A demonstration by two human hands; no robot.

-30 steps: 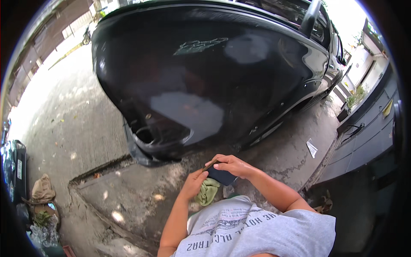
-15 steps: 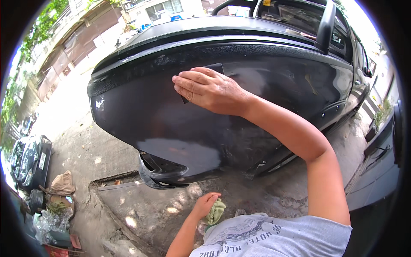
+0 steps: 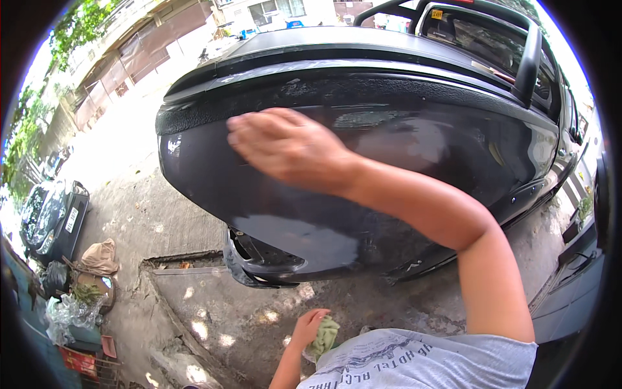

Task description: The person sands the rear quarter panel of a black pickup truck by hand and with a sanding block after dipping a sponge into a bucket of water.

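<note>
My right hand [image 3: 282, 146] is over the upper left of a dark pickup truck's rear side panel [image 3: 408, 168], its fingers stretched flat and blurred by motion; whatever is beneath its palm is hidden. A streaked, shiny patch [image 3: 363, 118] shows to the right of it, just below a textured black band [image 3: 194, 115]. Low in front of my grey shirt, my left hand [image 3: 310, 327] is closed on a crumpled light green cloth [image 3: 324, 337].
A dark car [image 3: 55, 220] stands at the left, near a tan sack [image 3: 98, 256] and plastic-wrapped clutter [image 3: 71, 318]. A broken trench edge [image 3: 181, 259] cuts the concrete below the truck. A dark gate [image 3: 573, 285] runs along the right. Buildings [image 3: 129, 52] and foliage lie beyond.
My right hand rose from beside my left hand, carrying a dark sheet onto the panel, then moved left; the sheet is now out of sight. My left hand stayed low with the cloth.
</note>
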